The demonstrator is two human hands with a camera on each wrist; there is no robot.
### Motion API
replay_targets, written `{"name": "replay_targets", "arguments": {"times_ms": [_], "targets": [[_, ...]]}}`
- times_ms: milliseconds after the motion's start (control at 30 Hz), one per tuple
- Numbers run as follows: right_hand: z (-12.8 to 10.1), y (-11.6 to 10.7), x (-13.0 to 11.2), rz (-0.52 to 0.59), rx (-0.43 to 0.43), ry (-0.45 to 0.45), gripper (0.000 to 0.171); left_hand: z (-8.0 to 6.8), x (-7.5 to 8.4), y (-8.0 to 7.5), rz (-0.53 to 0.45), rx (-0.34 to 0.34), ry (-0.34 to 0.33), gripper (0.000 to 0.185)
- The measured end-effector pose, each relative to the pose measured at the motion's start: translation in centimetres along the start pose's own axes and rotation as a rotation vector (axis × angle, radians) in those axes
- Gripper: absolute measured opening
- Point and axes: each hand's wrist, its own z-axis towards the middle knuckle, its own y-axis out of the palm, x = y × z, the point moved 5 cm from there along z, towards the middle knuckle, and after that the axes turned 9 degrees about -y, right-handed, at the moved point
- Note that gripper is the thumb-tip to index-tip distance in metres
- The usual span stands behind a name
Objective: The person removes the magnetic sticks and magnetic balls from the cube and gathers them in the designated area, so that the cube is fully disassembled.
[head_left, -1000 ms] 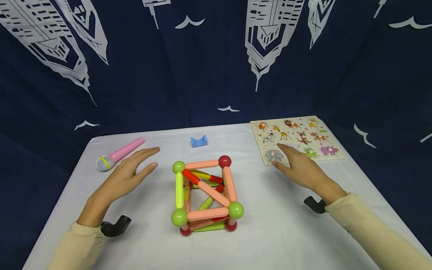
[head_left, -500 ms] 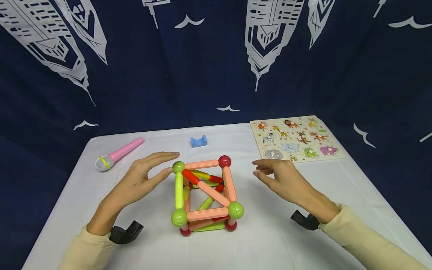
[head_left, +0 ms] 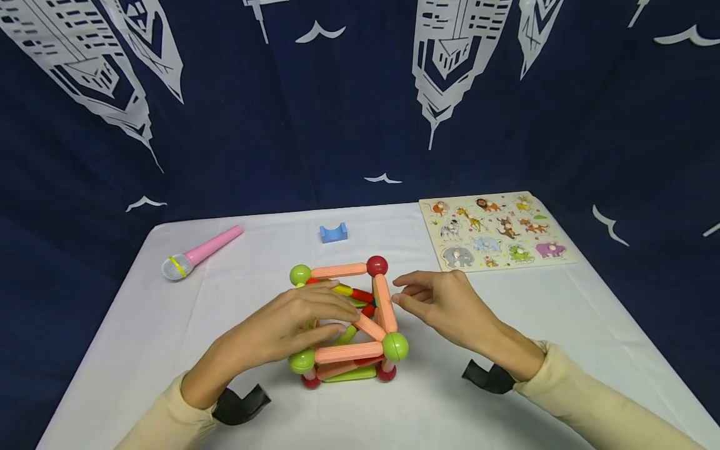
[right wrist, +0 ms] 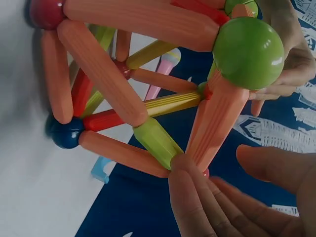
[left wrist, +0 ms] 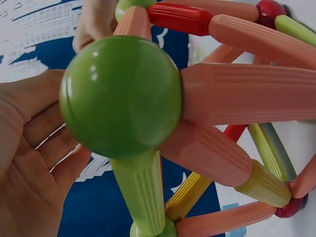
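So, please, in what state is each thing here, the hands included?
Stick-and-ball frame: assembled, standing on the table.
Left hand: over the frame's top, fingers loosely extended; contact unclear.
Right hand: at the frame's right side, fingers slightly bent; contact unclear.
Pink microphone: lying on its side.
Blue piece: resting notch upward.
Animal puzzle board: lying flat, picture side up.
Navy curtain: hanging.

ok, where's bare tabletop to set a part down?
Bare: between pink microphone and blue block; between blue block and animal puzzle; nearside of the stick frame, between the sleeves. Crowded: the stick frame, with left grip over it, right grip close by its right side.
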Motion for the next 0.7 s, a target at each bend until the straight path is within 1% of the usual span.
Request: {"name": "replay_targets", "arguments": {"times_ms": [133, 233, 333, 400, 500, 633, 700], "targets": [[0.3, 0.1, -0.3, -0.011, 0.036, 0.025, 0.032, 1.0, -0.1, 0.2, 0.039, -0.046, -0.006, 0.023], [0.4, 0.3, -0.6, -0.027, 0.045, 0.023, 0.036, 1.4, -0.3, 0.3, 0.024, -0.067, -0.009, 0.022], [0.5, 0.5, -0.9, -0.048, 0.046, 0.001, 0.036, 1.1, -0.3, 0.3, -0.015, -0.069, -0.024, 0.023], [0.5, 0.5, -1.1, -0.053, 0.05, -0.013, 0.034, 0.4, -0.1, 0.3, -0.035, -0.054, -0.032, 0.022], [0.5, 0.5, -1.3, -0.07, 0.053, -0.018, 0.033, -1.2, 0.4, 0.3, -0.013, 0.01, -0.035, 0.023], [1.1, 0.4, -1.5, -0.13, 0.047, 0.003, 0.039, -3.9, 0.8, 0.1, 0.014, 0.166, -0.035, 0.023], [1.5, 0.4, -1.6, -0.168, 0.045, 0.019, 0.039, -5.0, 0.8, 0.0, -0.016, 0.233, -0.027, 0.023]]}}
